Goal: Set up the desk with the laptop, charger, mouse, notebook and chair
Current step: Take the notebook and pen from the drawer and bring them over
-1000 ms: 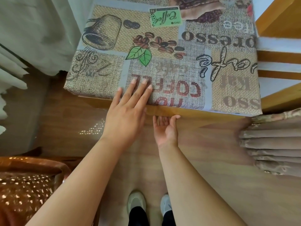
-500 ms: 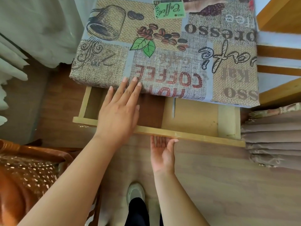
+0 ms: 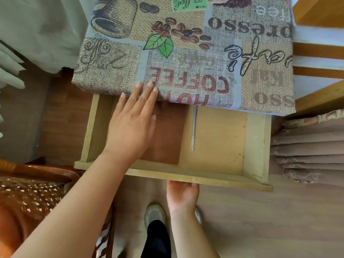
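Desk (image 3: pixel 186 53) drawer (image 3: pixel 186 176) further out (notebook (image 3: pixel 167 135) uncovered)

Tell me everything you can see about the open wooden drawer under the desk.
The pale wooden drawer stands pulled well out beneath the coffee-print cloth-covered desk. It is shallow, with thin side walls and a light board bottom. Inside lie a brown notebook and a slim silver pen. The right hand grips its front edge from below; the left hand hovers flat above the notebook.

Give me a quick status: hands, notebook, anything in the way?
Left hand flat on the desk edge, right hand under the drawer front. Brown notebook in the open drawer, pen beside it. Left hand partly covers it.
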